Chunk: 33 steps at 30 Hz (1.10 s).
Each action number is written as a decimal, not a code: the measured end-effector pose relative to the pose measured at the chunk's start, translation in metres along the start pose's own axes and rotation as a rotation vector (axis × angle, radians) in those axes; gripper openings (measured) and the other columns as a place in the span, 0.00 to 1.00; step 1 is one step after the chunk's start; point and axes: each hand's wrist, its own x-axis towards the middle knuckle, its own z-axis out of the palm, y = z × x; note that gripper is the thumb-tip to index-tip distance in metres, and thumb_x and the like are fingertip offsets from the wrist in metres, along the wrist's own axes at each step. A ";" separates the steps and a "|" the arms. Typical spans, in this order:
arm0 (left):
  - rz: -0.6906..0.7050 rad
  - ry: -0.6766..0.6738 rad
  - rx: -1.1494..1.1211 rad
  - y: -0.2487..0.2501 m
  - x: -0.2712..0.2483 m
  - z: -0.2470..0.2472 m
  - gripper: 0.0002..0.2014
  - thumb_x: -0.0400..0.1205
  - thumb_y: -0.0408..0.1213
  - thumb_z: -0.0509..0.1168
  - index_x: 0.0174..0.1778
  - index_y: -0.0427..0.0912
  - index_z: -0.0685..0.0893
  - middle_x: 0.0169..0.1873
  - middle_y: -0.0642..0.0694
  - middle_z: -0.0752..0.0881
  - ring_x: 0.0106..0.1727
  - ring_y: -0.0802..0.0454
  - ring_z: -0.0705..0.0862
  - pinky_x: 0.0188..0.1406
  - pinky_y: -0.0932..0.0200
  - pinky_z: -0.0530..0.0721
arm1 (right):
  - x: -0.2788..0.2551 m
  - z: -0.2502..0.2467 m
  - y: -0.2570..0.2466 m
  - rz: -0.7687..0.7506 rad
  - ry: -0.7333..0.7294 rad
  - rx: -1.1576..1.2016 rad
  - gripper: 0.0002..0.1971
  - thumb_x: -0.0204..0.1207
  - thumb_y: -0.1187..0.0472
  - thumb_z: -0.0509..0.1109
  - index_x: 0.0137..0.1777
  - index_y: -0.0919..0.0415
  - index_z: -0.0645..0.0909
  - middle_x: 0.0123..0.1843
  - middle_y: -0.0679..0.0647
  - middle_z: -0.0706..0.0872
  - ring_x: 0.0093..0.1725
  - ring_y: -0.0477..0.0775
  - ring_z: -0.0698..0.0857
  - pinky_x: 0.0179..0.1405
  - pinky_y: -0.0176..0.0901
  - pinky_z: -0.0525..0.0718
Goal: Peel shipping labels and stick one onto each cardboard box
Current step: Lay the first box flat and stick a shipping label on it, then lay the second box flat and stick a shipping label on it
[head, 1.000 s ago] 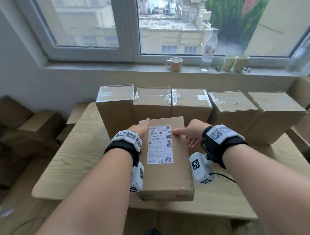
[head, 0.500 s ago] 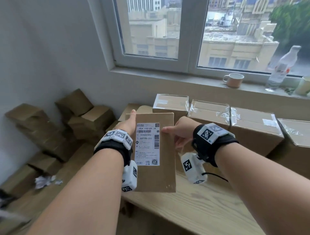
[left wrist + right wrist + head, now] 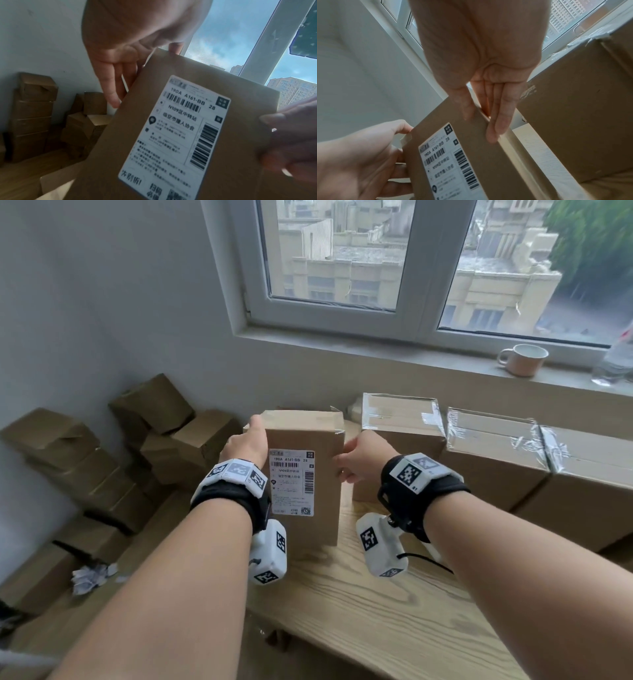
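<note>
We hold the cardboard box [image 3: 305, 436] between both hands: our left hand [image 3: 245, 445] clasps its left edge, thumb on the front and fingers behind, and our right hand [image 3: 359, 455] pinches its right edge. The box stands upright, long axis vertical, with its shipping label [image 3: 292, 482] facing us.

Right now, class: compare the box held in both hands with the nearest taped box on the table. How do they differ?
The held box carries a white shipping label on its face; the taped box shows none. The held box is gripped by the left hand and right hand; the taped box rests untouched on the table. The held box looks narrower. Both are brown cardboard.
</note>
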 end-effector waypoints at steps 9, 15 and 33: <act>0.045 -0.043 -0.168 0.018 0.032 0.026 0.28 0.83 0.53 0.53 0.69 0.36 0.79 0.65 0.37 0.82 0.53 0.39 0.77 0.54 0.52 0.71 | 0.036 -0.003 0.000 0.025 0.023 0.108 0.14 0.78 0.64 0.69 0.62 0.69 0.80 0.53 0.61 0.86 0.55 0.61 0.87 0.63 0.59 0.85; 0.070 -0.074 -0.108 0.031 0.058 0.043 0.26 0.85 0.50 0.54 0.68 0.34 0.81 0.64 0.37 0.83 0.51 0.40 0.77 0.49 0.54 0.70 | 0.057 0.000 0.007 0.090 0.034 0.157 0.06 0.79 0.64 0.68 0.48 0.68 0.81 0.49 0.61 0.86 0.52 0.58 0.86 0.60 0.54 0.86; 0.333 0.237 -0.037 0.048 0.058 0.072 0.20 0.82 0.32 0.60 0.72 0.40 0.75 0.71 0.38 0.73 0.70 0.40 0.72 0.63 0.53 0.71 | 0.052 -0.018 0.029 0.246 0.176 0.286 0.07 0.79 0.68 0.65 0.44 0.66 0.85 0.38 0.62 0.92 0.34 0.56 0.91 0.37 0.46 0.91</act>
